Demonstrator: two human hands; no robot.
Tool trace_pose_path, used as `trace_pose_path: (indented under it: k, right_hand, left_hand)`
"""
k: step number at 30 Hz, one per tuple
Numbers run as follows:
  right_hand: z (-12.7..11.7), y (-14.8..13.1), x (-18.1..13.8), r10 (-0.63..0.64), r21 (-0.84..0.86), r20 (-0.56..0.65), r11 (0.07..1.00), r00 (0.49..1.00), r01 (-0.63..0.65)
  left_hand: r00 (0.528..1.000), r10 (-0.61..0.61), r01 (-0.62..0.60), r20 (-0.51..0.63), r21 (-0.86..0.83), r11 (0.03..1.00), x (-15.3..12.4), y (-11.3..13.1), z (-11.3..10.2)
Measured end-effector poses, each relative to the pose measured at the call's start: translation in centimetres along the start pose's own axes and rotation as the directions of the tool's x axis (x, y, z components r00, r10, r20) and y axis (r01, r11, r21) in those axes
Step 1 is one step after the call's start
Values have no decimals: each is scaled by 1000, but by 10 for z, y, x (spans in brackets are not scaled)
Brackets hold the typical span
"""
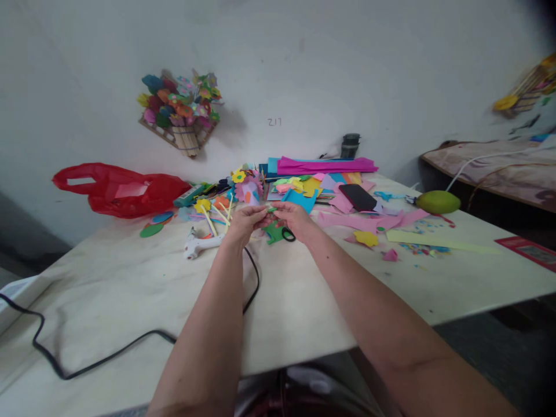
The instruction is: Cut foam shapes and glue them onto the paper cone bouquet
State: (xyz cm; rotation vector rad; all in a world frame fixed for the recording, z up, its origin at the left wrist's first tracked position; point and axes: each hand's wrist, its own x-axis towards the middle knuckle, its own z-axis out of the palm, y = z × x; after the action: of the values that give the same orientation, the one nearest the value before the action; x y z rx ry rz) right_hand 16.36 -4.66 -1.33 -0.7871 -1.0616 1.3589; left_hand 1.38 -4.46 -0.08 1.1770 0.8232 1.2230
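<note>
Both my hands meet above the middle of the table, fingertips pinched on a small green piece (271, 210) that looks like paper. My left hand (247, 223) has it from the left and my right hand (294, 219) from the right; its far side is partly covered by my fingers. Under my hands lie a green paper sheet (273, 233) and scissors with a black handle (288, 234). A white glue gun (202, 244) rests left of my left wrist. Beyond it are yellow paper flowers and pale yellow sticks (209, 221).
A red plastic bag (130, 188) stands at the back left. Coloured paper, a dark phone (357, 197) and pink rolls (328, 165) fill the back. Paper scraps (423, 249) lie right. A black cable (104, 362) crosses the left side. A paper bouquet (182, 113) hangs on the wall.
</note>
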Motion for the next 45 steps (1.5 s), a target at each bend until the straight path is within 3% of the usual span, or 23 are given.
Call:
trace_pose_path:
  k: [11, 18, 22, 25, 30, 35, 40, 45]
  right_hand:
    - [-1, 0, -1, -16, -106, -44, 994, 999, 12]
    - [1, 1, -2, -13, -172, -1, 985, 1000, 13]
    - [2, -3, -5, 35, -155, 34, 987, 999, -29]
    - [2, -6, -7, 80, -109, 52, 991, 995, -74]
    - [4, -5, -6, 37, -136, -68, 990, 997, -46]
    - [4, -2, -2, -32, -202, -122, 979, 992, 7]
    - [3, -2, -2, -71, -265, -97, 963, 993, 43]
    - [0, 0, -2, -61, -337, -23, 940, 998, 50]
  left_hand:
    - [999, 18, -15, -29, 81, 997, 3, -5, 1]
    - [985, 12, 32, -170, 255, 967, 6, -5, 6]
    - [978, 106, -36, -177, 357, 933, 9, -6, 4]
    - [963, 223, -119, -153, 500, 858, 9, -8, 3]
    - [945, 314, -175, -93, 667, 724, 8, -11, 8]
    - [962, 264, -186, -72, 536, 824, 6, -9, 14]
    - [963, 220, -157, -156, 337, 928, 6, -5, 7]
    - [972, 233, -187, -31, 501, 845, 3, -4, 3]
